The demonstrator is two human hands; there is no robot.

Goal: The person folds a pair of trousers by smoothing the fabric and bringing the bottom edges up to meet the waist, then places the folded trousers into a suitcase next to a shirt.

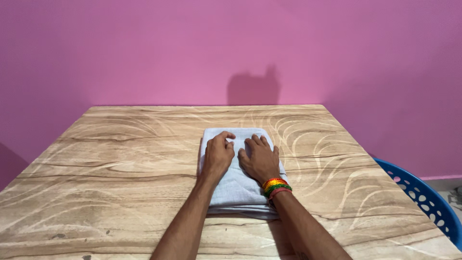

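Blue plastic makes the only container in view: a perforated basket at the lower right edge of the frame, beside the surface and lower than it. Only part of its rim and wall shows, so what it holds cannot be told.

A folded cloth, pale grey-white, lies a little right of the centre of the frame, on the wood-patterned surface. It is folded into a thick rectangle with several layers showing at its near edge, and its far corners are rounded. The top looks smooth, with a few soft creases.

Both hands rest flat on top of the cloth, side by side and nearly touching. The left hand lies palm down with the fingers curled slightly and kept together, pressing on the fabric. The right hand is also palm down with the fingers a little spread. Coloured thread bands, in red, yellow and green, circle the right wrist.

Behind the surface stands a pink wall, with a dark shadow in the upper middle of the frame.
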